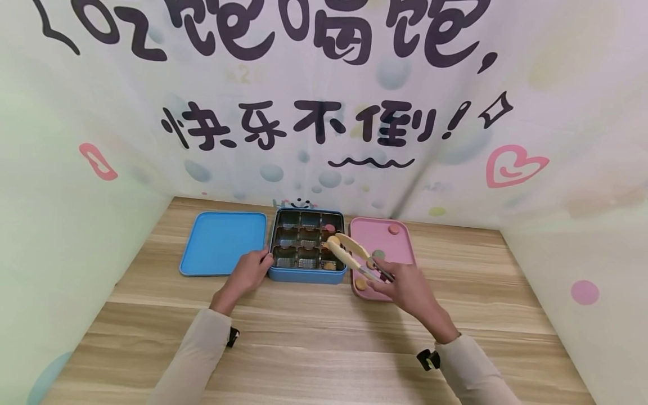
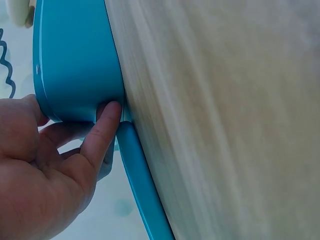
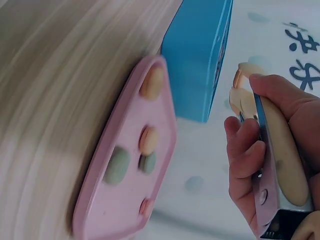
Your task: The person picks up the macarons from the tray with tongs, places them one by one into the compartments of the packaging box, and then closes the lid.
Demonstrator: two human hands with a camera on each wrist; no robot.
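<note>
My right hand (image 1: 412,287) grips a pair of cream-coloured tongs (image 3: 280,150) with metal sides. Their tips hang over the right column of a blue box (image 1: 306,274), with a pale orange macaron (image 1: 334,240) at the tips. A clear insert divides the box into several compartments. In its right column lie a pink macaron (image 1: 329,228) at the back and a yellowish macaron (image 1: 329,265) at the front. My left hand (image 1: 249,272) holds the box at its front left corner, thumb by the rim and fingers along the side wall (image 2: 75,65).
Right of the box lies a pink tray (image 3: 127,210) bearing several macarons, among them a green macaron (image 3: 116,165) and a yellow macaron (image 3: 151,83). A flat blue lid (image 1: 223,242) lies to the left. Behind the wooden table (image 1: 304,349) hangs a printed backdrop (image 1: 304,84).
</note>
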